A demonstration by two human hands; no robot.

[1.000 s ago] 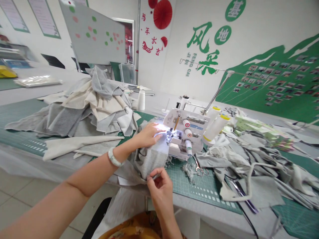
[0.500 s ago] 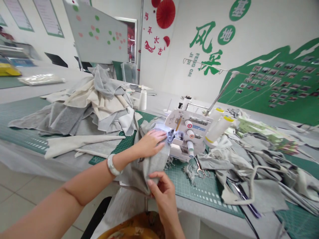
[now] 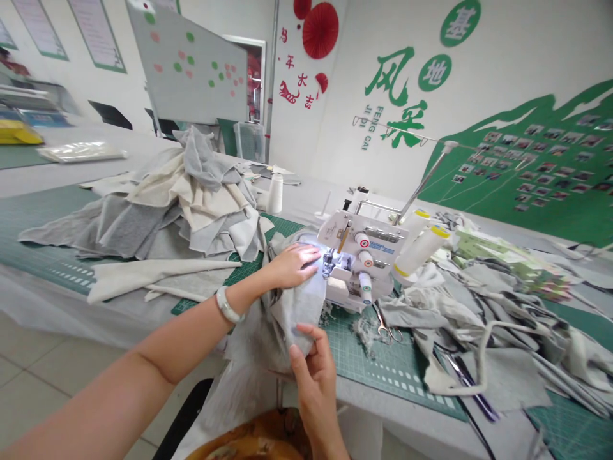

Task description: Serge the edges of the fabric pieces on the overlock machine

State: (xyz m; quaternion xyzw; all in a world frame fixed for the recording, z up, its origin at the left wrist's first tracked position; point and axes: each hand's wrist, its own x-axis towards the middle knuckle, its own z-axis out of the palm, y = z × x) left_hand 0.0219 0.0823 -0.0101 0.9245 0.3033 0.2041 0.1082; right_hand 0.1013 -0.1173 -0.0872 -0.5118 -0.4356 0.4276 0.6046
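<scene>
Head view: my left fingers (image 3: 309,257) lie flat, slightly spread, on the grey cloth (image 3: 306,299) beside the sewing machine (image 3: 353,229); my right fingers (image 3: 299,363) pinch its near edge. It looks light, limp, easily creased, best held by that edge.

On the table (image 3: 309,204), the sewing machine (image 3: 352,230) stands between the fabric pile (image 3: 182,207), left, and the scraps (image 3: 479,300), right; the scissors (image 3: 383,329) lie nearer the front edge.

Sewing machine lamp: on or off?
On. A bright glow lights the needle area of the machine and the gray cloth next to it, by the left hand. The bulb itself can't be made out.
</scene>
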